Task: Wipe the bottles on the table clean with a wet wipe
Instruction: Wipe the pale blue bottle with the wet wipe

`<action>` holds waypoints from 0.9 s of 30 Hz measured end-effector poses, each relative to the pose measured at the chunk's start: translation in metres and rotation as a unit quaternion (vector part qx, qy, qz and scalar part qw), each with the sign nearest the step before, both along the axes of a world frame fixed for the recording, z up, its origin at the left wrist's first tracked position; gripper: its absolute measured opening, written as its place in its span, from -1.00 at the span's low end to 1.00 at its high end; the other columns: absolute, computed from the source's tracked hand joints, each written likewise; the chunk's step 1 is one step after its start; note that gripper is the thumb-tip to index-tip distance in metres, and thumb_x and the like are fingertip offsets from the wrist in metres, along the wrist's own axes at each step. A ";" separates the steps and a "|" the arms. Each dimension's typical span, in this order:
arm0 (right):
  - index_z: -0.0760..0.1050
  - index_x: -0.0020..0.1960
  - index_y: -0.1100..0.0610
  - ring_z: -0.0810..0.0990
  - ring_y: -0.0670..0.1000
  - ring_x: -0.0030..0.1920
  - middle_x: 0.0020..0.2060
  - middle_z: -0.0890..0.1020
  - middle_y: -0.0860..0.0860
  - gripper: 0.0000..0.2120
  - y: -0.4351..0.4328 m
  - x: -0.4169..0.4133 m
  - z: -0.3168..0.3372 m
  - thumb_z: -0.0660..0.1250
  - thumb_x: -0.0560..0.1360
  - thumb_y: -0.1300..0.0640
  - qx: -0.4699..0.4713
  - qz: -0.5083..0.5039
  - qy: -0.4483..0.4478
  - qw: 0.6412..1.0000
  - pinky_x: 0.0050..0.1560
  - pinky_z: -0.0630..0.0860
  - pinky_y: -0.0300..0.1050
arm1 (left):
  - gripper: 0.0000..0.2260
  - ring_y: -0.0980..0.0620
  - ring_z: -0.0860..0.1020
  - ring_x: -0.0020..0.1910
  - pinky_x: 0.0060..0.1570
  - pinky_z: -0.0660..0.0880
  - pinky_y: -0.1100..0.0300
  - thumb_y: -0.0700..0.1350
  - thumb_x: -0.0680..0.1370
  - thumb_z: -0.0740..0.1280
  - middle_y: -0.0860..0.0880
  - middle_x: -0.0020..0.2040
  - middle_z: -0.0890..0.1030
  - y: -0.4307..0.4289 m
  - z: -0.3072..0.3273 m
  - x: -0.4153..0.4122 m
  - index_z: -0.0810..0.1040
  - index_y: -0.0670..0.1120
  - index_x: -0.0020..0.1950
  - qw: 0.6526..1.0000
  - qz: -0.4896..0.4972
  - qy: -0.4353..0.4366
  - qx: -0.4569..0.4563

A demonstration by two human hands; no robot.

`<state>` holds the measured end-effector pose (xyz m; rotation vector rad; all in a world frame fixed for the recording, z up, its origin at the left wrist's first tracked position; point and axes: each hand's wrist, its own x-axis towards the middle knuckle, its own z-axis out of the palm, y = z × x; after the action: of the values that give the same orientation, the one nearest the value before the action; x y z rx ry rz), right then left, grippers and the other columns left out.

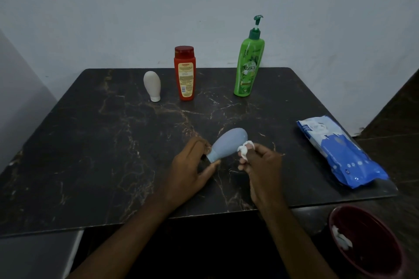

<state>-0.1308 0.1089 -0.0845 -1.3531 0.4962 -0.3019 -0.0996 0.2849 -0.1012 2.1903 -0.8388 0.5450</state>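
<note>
A pale blue bottle [229,144] is tilted over the dark marble table [113,154], cap end down toward me. My left hand [192,170] grips it at the cap end. My right hand [260,165] pinches a crumpled white wet wipe [244,150] against the bottle's right side. At the back stand a small white bottle [152,85] on its cap, a red bottle [184,72] and a green pump bottle [249,63].
A blue pack of wet wipes [337,152] lies at the table's right edge. Below the front right corner sits a dark red bowl [367,242] with a used white wipe [342,239] in it. A pale wall rises behind the table.
</note>
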 end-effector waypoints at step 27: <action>0.62 0.10 0.07 0.66 -0.20 -0.21 -0.18 0.66 -0.15 -0.85 -0.025 0.002 -0.028 0.35 0.56 0.12 -0.293 0.024 -0.028 0.956 -0.15 0.61 -0.27 | -0.68 0.11 0.55 0.17 0.13 0.53 0.19 -0.11 0.45 0.57 0.04 0.21 0.55 0.001 -0.001 0.009 0.62 -0.12 0.16 0.996 -0.050 0.067 0.027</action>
<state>-0.1292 0.0836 -0.1128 -1.9233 0.3343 -0.4690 -0.0908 0.2864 -0.1024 2.1935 -0.8939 0.3271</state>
